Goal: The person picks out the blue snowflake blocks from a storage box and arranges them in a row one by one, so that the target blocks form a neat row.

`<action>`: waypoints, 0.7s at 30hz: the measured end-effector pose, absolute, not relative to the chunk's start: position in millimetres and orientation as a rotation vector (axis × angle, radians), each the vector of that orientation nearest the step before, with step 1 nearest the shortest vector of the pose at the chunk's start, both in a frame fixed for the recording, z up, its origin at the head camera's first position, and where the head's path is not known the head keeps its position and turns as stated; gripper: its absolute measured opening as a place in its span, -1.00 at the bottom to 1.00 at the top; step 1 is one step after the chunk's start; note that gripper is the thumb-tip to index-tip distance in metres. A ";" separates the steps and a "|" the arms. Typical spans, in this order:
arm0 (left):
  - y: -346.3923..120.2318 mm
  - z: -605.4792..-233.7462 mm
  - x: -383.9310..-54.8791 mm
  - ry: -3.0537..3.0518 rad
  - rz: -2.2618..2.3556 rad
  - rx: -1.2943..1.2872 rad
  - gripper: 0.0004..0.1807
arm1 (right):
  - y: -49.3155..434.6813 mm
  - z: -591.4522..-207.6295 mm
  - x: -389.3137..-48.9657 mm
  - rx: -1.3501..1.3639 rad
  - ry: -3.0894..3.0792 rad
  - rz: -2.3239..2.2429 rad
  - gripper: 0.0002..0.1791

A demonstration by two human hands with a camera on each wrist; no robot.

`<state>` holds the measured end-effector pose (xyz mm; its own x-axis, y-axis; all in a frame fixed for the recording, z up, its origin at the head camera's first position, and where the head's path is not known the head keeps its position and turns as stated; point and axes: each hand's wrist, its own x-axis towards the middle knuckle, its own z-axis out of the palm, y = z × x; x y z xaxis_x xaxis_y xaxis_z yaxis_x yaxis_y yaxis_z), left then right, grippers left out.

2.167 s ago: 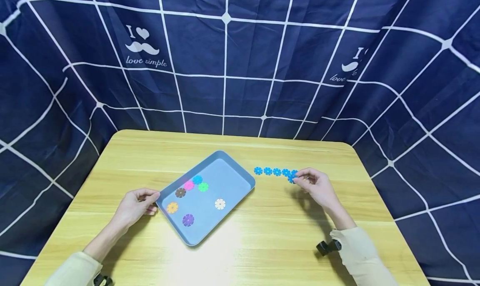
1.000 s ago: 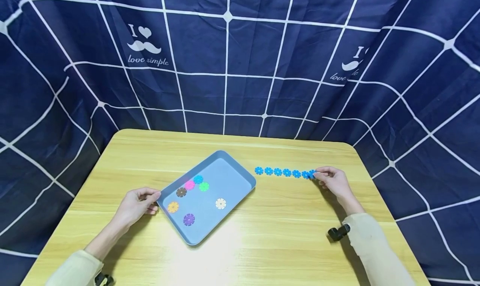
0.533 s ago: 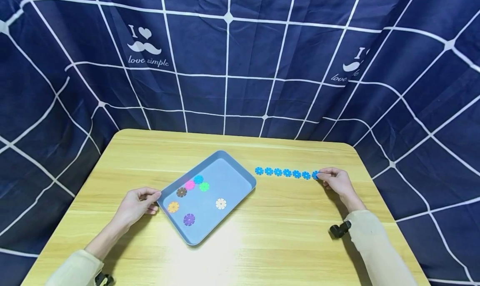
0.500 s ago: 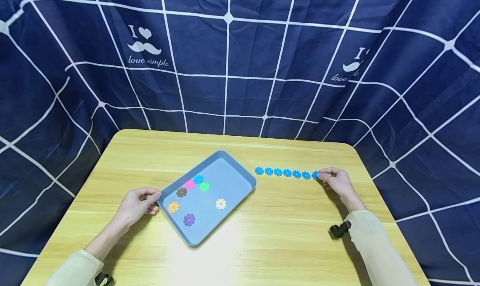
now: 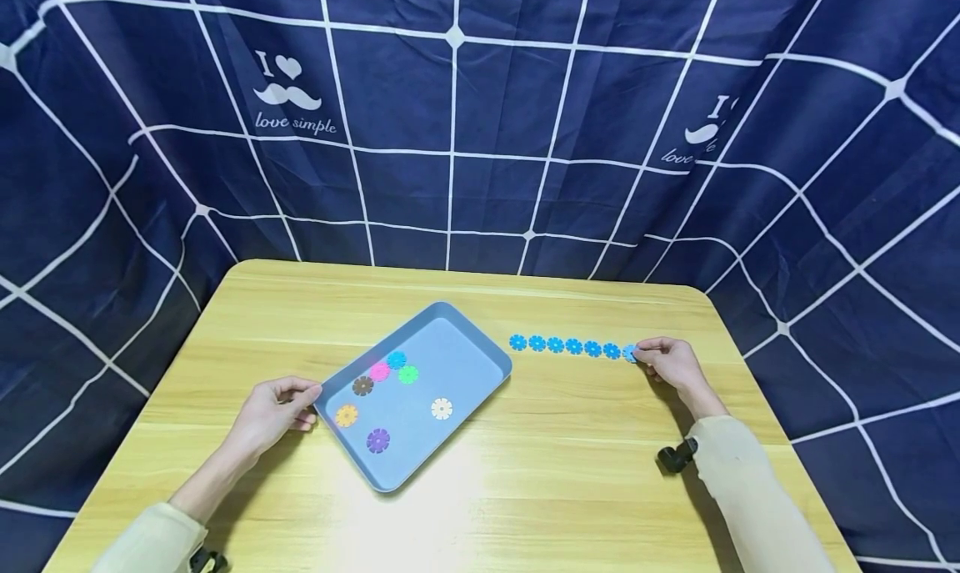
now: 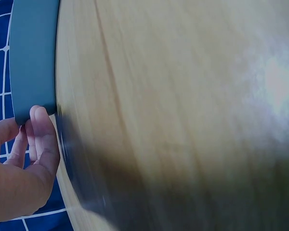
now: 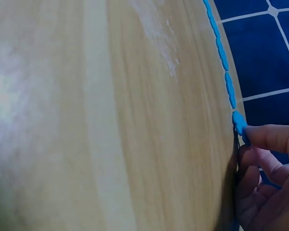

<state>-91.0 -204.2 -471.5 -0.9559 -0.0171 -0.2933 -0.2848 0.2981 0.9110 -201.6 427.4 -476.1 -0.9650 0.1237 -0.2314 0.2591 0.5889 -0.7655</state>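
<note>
My left hand (image 5: pixel 272 413) grips the left corner of a grey-blue tray (image 5: pixel 480 327) between thumb and fingers; the left wrist view shows the thumb and fingers at the tray's wall (image 6: pixel 34 57). On the table to the right of the tray lies a row of several blue notched snowflake discs (image 5: pixel 573 346). My right hand (image 5: pixel 673 366) pinches a blue snowflake disc (image 5: pixel 629 354) at the right end of that row. In the right wrist view this disc (image 7: pixel 239 122) is slightly tilted, partly hidden by the thumb.
Inside the tray lie loose snowflake discs: teal, pink (image 5: pixel 379 371), green (image 5: pixel 408 374), brown (image 5: pixel 363 386), orange (image 5: pixel 346 415), purple (image 5: pixel 378 440) and cream (image 5: pixel 442 408). A dark blue curtain (image 5: pixel 390 189) with white lines surrounds the wooden table (image 5: pixel 540 473).
My right hand has moved right with a blue disc, from above the row to its right end, and the disc has since tilted and looks paler. The left hand stays at the tray.
</note>
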 end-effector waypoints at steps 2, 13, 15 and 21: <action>-204.2 -471.4 -91.2 2.331 1.720 -0.280 -0.61 | 427.5 -476.7 -202.6 0.334 2.663 -1.310 -0.57; -203.9 -469.2 -90.8 2.330 1.711 -0.287 -0.61 | 423.4 -476.1 -205.5 0.360 2.669 -1.277 -0.59; -204.1 -468.8 -90.7 2.323 1.715 -0.288 -0.61 | 422.4 -475.1 -205.4 0.365 2.677 -1.264 -0.59; -203.7 -467.2 -90.5 2.307 1.726 -0.292 -0.61 | 419.9 -474.4 -205.6 0.419 2.716 -1.221 -0.62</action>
<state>-90.5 -203.7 -467.2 -0.9500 -0.0134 -0.3120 -0.3030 0.2803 0.9108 -205.6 419.9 -474.4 -0.9523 0.1961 -0.2340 0.3052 0.6333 -0.7112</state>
